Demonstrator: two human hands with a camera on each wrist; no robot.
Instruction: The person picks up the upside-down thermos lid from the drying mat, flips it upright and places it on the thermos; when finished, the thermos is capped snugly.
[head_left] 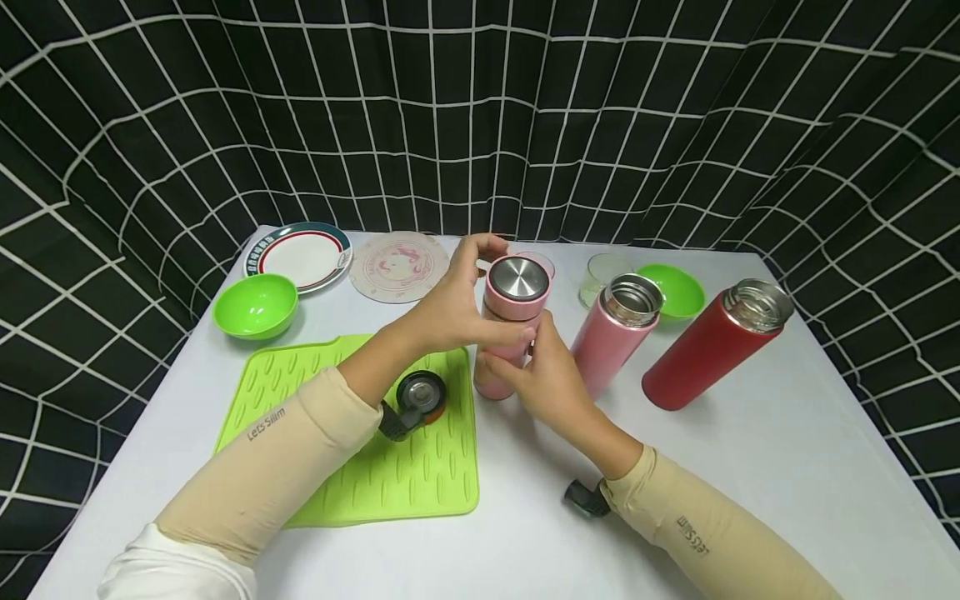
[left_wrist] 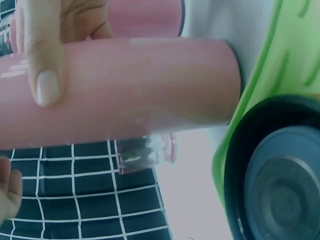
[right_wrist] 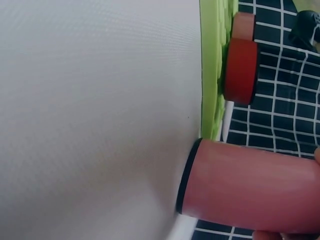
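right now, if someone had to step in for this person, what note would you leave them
Left hand: grips the upper part of the capped pink flask, thumb across its body.
Right hand: holds the same flask lower down, from the near side.
The flask stands on the white table, just right of the green mat, its steel-topped lid on.
A loose lid lies on the mat.
The second pink flask and the red flask stand open, no lids on.
Done: one flask capped. Left, probably: check that lid is tight and cap the other two.

Pink flask (head_left: pixel 513 325), lime-green mat (head_left: pixel 420 475), black backdrop (head_left: pixel 480 117) gridded white.
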